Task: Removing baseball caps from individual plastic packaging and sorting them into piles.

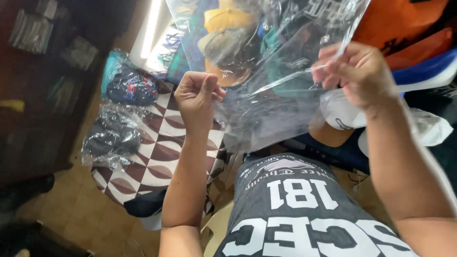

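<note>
A clear plastic bag is stretched between both my hands in front of me. My left hand is clenched on its left edge, thumb pressed against the film. My right hand pinches the bag's right edge with fingers curled. The film is creased and glossy, and caps and coloured garments show blurred through it. Below the bag lies a grey garment with white printing over my lap.
Two dark folded garments in clear bags lie on a brown-and-white patterned cloth at left. A dark shelf stands far left. An orange cloth and a white item sit at right. Tiled floor is below.
</note>
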